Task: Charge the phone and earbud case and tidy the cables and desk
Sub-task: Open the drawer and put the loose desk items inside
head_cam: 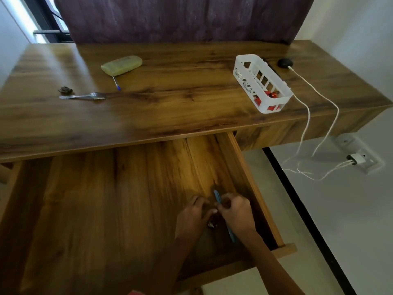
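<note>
Right hand [236, 213]: fingers curled, gripping a blue pen [217, 198]. The pen's upper end stands above the knuckles and its lower end shows below the wrist.

Left hand [194, 216]: fingers curled inward, with the fingertips meeting those of the right hand. A small shiny item [211, 225] lies just under the palm. Whether the left hand grips it cannot be told.

Both hands sit low inside an open wooden drawer [244, 167], near its right wall and just above its floor.

On the table [170, 107] above the drawer:
- At the right, a white slotted basket [276, 99] holds coiled white cable and red pieces.
- Just behind the basket sits the black earbud case [285, 62], with a white cable plugged into it.
- Two white cables [306, 116] run over the table's front right edge and down to a white charger [355, 160], which sits in a wall socket [370, 165].
- At the left lie a yellowish case [121, 64], a pen [116, 83] just in front of it, a spoon [85, 96], and a small dark object [64, 90] beside the spoon handle.
</note>
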A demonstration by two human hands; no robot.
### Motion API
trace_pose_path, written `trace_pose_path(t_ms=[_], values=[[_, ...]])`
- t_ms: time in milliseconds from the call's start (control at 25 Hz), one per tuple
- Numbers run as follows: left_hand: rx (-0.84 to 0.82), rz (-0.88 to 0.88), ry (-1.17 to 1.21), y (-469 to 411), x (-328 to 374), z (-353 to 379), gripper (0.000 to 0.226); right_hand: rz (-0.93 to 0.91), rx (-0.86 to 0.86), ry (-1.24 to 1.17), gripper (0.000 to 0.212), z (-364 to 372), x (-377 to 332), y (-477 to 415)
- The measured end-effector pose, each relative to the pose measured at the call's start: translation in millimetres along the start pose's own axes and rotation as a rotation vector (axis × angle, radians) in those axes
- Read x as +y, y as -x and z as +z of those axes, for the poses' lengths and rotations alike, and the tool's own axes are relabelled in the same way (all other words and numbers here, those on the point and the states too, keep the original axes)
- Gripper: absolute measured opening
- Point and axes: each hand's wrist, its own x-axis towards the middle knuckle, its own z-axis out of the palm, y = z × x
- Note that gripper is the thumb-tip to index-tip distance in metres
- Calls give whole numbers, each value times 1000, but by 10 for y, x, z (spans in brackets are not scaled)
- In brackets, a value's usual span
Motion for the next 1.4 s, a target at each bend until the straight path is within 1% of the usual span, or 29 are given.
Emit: trace_pose_path(t_ms=[120, 240, 360, 400, 440, 560, 640, 760, 840, 960, 1080, 1280, 1360, 1400], values=[[175, 79, -11, -179, -46, -349, 17, -149, 70, -86, 26, -72, -482, -197], [406, 81, -11, -547, -205, -965, 20, -274, 102, -103, 20, -10, -1158, -584], [642, 30, -110, -978, -421, -1652, 12, -360, 134, -122, 20, 139, -1849, -1033], [683, -13, -124, -1132, -548, -1889, 14, -388, 127, -119, 21, 223, -2095, -1210], [701, -69, -133, -1299, -701, -2134, 21, -408, 110, -111, 22, 319, -2337, -1403], [633, -179, -218, -1782, -1291, -2742, 41, -459, 78, -99, 29, 683, -2954, -1988], [551, -213, -308, -2057, -1653, -3022, 47, -453, 78, -79, 35, 921, -3262, -2321], [436, -219, -415, -2316, -1983, -3245, 43, -440, 111, -22, 36, 1214, -3586, -2674], [420, -147, -433, -2380, -2098, -3299, 35, -422, 179, 30, 32, 1346, -3726, -2823], [481, -85, -373, -2372, -2137, -3286, 25, -361, 254, 52, 27, 1418, -3809, -2897], [518, -76, -441, -2312, -2132, -3207, 19, -335, 243, 45, 23, 1421, -3785, -2859], [425, -109, -594, -2093, -1975, -3132, 7, -296, 184, 17, 17, 1325, -3645, -2582], [421, -144, -670, -1940, -1838, -3103, 7, -258, 134, 19, 16, 1258, -3550, -2426], [401, -185, -663, -1852, -1750, -3092, 9, -244, 102, 1, 16, 1215, -3492, -2331]])
